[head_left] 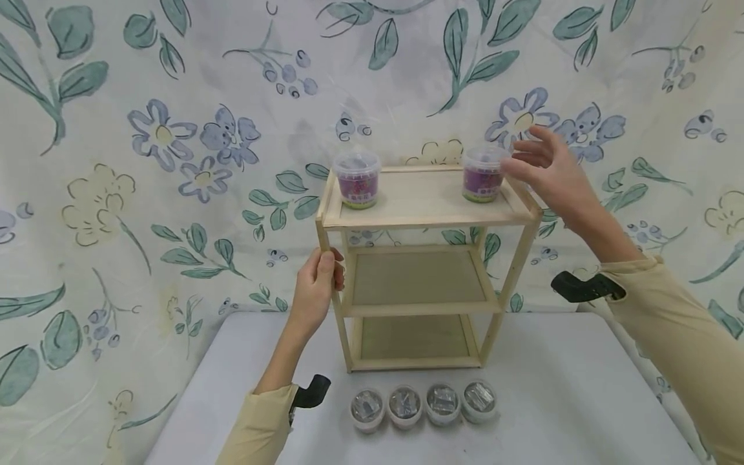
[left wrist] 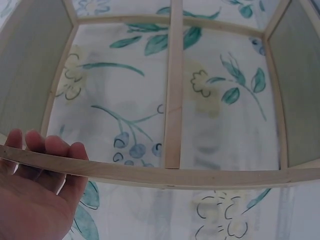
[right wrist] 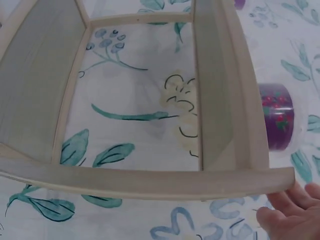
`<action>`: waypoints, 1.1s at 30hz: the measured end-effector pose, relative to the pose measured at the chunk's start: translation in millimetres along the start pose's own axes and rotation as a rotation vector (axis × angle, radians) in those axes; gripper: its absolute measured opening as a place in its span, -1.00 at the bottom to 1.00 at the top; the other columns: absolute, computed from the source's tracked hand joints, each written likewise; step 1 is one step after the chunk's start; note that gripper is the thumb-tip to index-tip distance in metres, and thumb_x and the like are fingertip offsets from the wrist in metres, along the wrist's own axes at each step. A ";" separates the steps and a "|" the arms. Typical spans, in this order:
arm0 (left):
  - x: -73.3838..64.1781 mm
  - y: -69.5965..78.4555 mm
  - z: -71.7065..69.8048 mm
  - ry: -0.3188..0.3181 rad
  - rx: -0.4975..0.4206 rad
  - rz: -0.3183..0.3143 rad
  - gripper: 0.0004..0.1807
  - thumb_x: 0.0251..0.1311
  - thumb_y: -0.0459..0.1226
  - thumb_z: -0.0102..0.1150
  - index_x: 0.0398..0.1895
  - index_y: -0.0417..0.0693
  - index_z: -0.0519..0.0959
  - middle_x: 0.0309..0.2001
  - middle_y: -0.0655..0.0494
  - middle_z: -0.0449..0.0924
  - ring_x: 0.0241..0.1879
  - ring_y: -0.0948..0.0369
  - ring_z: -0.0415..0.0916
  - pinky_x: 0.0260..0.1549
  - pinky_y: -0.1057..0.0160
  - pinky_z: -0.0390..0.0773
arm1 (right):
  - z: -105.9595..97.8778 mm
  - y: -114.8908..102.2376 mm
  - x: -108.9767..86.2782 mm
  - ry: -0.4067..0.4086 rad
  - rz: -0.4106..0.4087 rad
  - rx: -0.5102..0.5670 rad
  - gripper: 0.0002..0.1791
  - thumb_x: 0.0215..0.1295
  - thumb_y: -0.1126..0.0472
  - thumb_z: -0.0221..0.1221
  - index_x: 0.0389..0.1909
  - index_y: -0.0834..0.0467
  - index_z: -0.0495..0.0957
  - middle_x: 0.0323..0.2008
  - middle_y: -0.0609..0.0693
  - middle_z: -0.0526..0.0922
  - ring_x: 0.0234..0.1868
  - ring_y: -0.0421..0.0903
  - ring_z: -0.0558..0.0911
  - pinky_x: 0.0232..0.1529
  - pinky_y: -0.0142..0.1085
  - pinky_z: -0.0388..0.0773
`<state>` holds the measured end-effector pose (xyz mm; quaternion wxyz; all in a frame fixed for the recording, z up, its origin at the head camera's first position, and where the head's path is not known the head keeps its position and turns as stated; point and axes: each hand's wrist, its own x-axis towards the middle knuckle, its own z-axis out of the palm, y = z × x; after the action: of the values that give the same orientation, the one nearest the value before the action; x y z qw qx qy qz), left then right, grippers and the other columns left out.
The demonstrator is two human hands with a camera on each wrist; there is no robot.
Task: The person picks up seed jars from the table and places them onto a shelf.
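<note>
A three-tier wooden shelf (head_left: 420, 308) stands on the table. My left hand (head_left: 316, 281) grips its front left post; in the left wrist view the fingers (left wrist: 55, 146) curl over that post (left wrist: 125, 173). On the top tier sit two clear-lidded tubs with purple labels, a left tub (head_left: 357, 181) and a right tub (head_left: 482, 174). Beside the right tub my right hand (head_left: 543, 161) is raised with loosely bent fingers and nothing in it. The right wrist view shows this hand (right wrist: 295, 212) by the shelf's top corner, the purple tub (right wrist: 277, 117) just past it.
Several small round tubs (head_left: 405, 405) with clear lids stand in a row before the shelf on the white table (head_left: 552, 387). Behind hangs a flower-patterned sheet (head_left: 192, 258). The shelf's middle tier (head_left: 421, 278) and bottom tier (head_left: 413, 337) have greenish panels.
</note>
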<state>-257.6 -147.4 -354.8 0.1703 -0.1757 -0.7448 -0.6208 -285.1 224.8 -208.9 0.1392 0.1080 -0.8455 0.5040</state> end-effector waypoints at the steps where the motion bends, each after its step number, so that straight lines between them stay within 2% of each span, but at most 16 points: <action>1: 0.2 0.8 0.2 -0.004 0.001 -0.006 -0.64 0.59 -0.22 -0.30 -0.12 -0.37 0.41 -0.48 -0.33 0.36 -0.50 0.01 0.33 -0.49 0.21 0.41 | -1.9 1.8 -2.0 0.017 -0.001 -0.001 -0.04 0.34 -0.14 0.20 0.57 0.01 -0.13 0.49 0.12 0.20 0.48 0.07 0.22 0.45 0.10 0.09; 5: -0.6 8.4 2.0 -0.019 0.003 -0.034 -0.64 0.59 -0.27 -0.32 -0.09 -0.45 0.38 -0.45 -0.42 0.35 -0.48 -0.03 0.33 -0.46 0.20 0.42 | -12.3 13.1 -10.5 0.077 0.010 0.003 -0.08 0.37 -0.12 0.18 0.57 0.01 -0.11 0.49 0.11 0.20 0.49 0.05 0.21 0.46 0.06 0.09; 10: -5.3 31.0 5.2 -0.026 0.007 -0.041 -0.66 0.58 -0.30 -0.33 -0.11 -0.49 0.37 -0.43 -0.45 0.34 -0.47 -0.05 0.33 -0.44 0.23 0.45 | -29.2 36.1 -27.6 0.148 0.043 0.068 -0.12 0.41 -0.08 0.12 0.57 0.01 -0.12 0.50 0.09 0.17 0.50 -0.03 0.18 0.49 -0.05 0.03; 14: -5.6 37.5 6.4 -0.025 0.015 -0.034 -0.69 0.58 -0.31 -0.33 -0.15 -0.40 0.39 -0.43 -0.44 0.34 -0.48 -0.02 0.34 -0.44 0.23 0.46 | -37.4 57.1 -46.2 0.263 0.041 0.252 -0.15 0.39 0.01 0.16 0.56 0.03 -0.06 0.45 0.07 0.23 0.40 -0.13 0.31 0.50 -0.22 0.02; 16: -4.4 34.4 6.7 -0.022 0.018 -0.032 -0.70 0.58 -0.31 -0.33 -0.17 -0.35 0.40 -0.44 -0.43 0.34 -0.48 -0.03 0.34 -0.45 0.22 0.46 | -36.5 68.5 -56.8 0.329 0.008 0.361 -0.17 0.36 0.11 0.19 0.54 0.07 0.00 0.39 0.06 0.31 0.33 -0.16 0.39 0.44 -0.35 0.11; 19: -1.6 20.8 7.5 -0.015 0.000 -0.026 -0.69 0.59 -0.27 -0.31 -0.15 -0.34 0.40 -0.45 -0.40 0.34 -0.48 -0.01 0.34 -0.45 0.22 0.45 | -30.1 86.8 -78.3 0.426 -0.043 0.490 -0.20 0.30 0.28 0.23 0.50 0.11 0.06 0.28 -0.01 0.38 0.26 -0.18 0.44 0.33 -0.49 0.24; 22: 0.6 6.9 9.9 -0.013 -0.011 -0.012 -0.63 0.59 -0.20 -0.30 -0.13 -0.37 0.40 -0.46 -0.30 0.35 -0.48 0.07 0.34 -0.46 0.23 0.46 | -23.8 105.6 -104.5 0.534 -0.044 0.515 -0.22 0.25 0.42 0.22 0.45 0.12 0.13 0.21 -0.06 0.41 0.23 -0.17 0.45 0.33 -0.50 0.24; 25: 0.8 1.5 9.8 -0.012 0.005 -0.004 -0.60 0.60 -0.14 -0.30 -0.13 -0.34 0.39 -0.46 -0.25 0.35 -0.49 0.12 0.35 -0.46 0.23 0.46 | -16.4 127.3 -129.4 0.595 -0.001 0.470 -0.24 0.24 0.48 0.19 0.43 0.10 0.16 0.19 -0.10 0.42 0.23 -0.18 0.45 0.41 -0.45 0.14; 29: 0.2 1.1 4.8 0.002 0.029 -0.008 -0.61 0.59 -0.11 -0.30 -0.15 -0.25 0.41 -0.46 -0.27 0.36 -0.48 0.10 0.35 -0.45 0.23 0.46 | 6.8 159.6 -158.1 0.565 0.085 0.387 -0.27 0.29 0.50 0.15 0.43 0.09 0.16 0.18 -0.18 0.44 0.21 -0.28 0.44 0.42 -0.45 0.11; 33: 0.8 1.0 2.8 0.007 0.032 -0.015 -0.65 0.59 -0.12 -0.30 -0.16 -0.19 0.41 -0.45 -0.26 0.36 -0.48 0.12 0.35 -0.45 0.23 0.45 | 48.2 191.1 -188.7 0.442 0.105 0.365 -0.26 0.27 0.55 0.15 0.43 0.19 0.14 0.14 -0.23 0.46 0.17 -0.36 0.45 0.37 -0.53 0.15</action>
<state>-257.9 -144.4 -354.0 0.1709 -0.1650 -0.7554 -0.6107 -175.9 279.8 -452.9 0.2720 -0.0253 -0.6944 0.6657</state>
